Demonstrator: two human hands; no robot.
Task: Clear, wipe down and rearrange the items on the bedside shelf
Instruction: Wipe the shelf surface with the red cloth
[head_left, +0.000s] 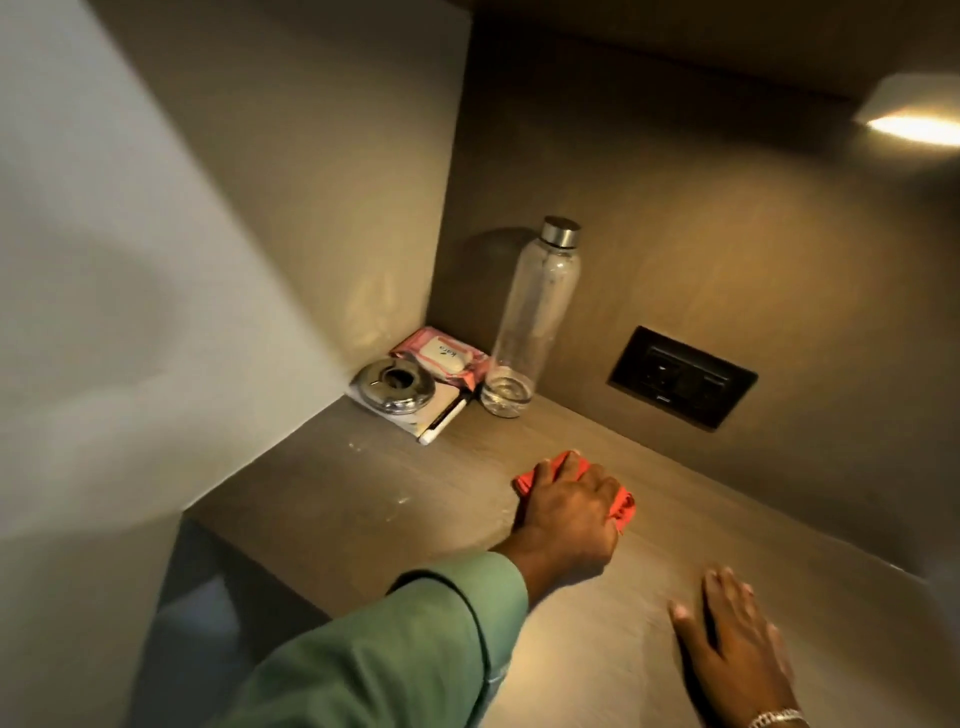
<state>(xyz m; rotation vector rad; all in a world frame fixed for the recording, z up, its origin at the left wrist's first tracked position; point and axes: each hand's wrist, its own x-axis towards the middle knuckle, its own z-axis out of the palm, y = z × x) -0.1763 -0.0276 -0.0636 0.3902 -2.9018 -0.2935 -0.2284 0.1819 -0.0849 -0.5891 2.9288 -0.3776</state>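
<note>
My left hand (569, 512) is closed down over the red cloth (571, 470), pressing it flat on the shelf (363, 499) about midway along, nearer the back wall than the front edge. My right hand (737, 639) lies spread, palm down and holding nothing, near the front edge to the right; I judge it is only steadying me.

The wiping looks partly done. Pale smears and specks show on the wood to the left of the cloth, toward the left front corner, so that stretch has yet to be wiped clean. Where the cloth sits and to its right, the surface looks more even, though the light is dim and I cannot be sure.

The clearing is not finished either, as far as I can see. In the back left corner a cluster remains: a clear bottle (540, 312) with a metal cap standing upright against the back wall, a chrome ashtray (393, 387) resting on a white notepad (415, 418) with a pen (447, 418) along its right side, and a pink wipes packet (441, 358) just behind them. The corner beneath them cannot have been wiped, so I reckon they must be lifted off, the corner cleaned, then everything set back in order.
</note>
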